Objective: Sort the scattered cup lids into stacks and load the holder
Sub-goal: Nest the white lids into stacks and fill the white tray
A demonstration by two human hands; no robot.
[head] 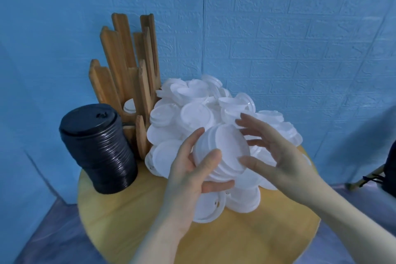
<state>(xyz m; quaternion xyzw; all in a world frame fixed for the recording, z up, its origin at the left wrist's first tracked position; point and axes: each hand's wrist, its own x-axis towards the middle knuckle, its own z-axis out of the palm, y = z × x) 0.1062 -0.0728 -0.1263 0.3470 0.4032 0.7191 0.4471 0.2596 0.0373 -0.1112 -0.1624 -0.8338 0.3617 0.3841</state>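
Observation:
A heap of white cup lids (188, 100) covers the middle of a round wooden table (132, 216). My left hand (188, 176) grips a short stack of white lids (222, 152) held tilted above the heap, thumb on its front and fingers beneath. My right hand (272, 150) hovers at the stack's right side with fingers spread, fingertips touching or almost touching its rim. A tall stack of black lids (98, 148) stands at the table's left. Behind it rises the wooden slatted holder (128, 66), with one white lid (129, 106) low inside it.
A blue textured wall stands close behind the table. At the far right edge are a dark object (390, 169) and a wooden leg (364, 178). Bare tabletop lies in front of the heap.

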